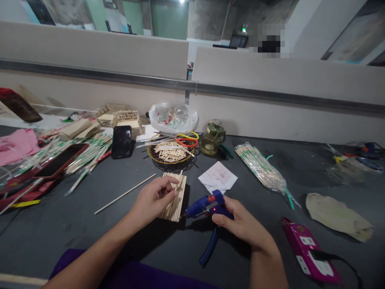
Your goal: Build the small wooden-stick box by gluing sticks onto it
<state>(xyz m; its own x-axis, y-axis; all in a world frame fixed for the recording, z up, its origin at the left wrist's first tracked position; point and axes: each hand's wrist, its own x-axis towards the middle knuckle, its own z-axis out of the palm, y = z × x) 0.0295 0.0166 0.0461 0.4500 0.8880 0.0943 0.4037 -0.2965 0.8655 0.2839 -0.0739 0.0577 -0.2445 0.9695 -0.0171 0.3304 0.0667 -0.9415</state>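
The stick mat [174, 196] lies flat on the dark worktop [90, 228], near the middle and close to the person. Many thin wood sticks already sit side by side in it, so I think a good part of the sticking is done. More loose sticks wait in the bowl [150, 154] just behind, so I think some are left to add.

The left hand [150, 202] rests on the left part of the mat. Its fingers [168, 188] are bent and pressed together, and they seem to pinch the top sticks. The right hand [240, 224] is wrapped tight around the blue glue gun [204, 205], on the right of the mat. The gun's tip points left and almost touches the mat's near right corner. A small red light glows on the gun.

One long stick [124, 194] lies alone to the left. A folded paper [218, 176] lies just behind the gun. Farther back are scissors [186, 141], a glass jar [213, 138] and a black phone [121, 141]. A bag of sticks [260, 166] lies to the right.
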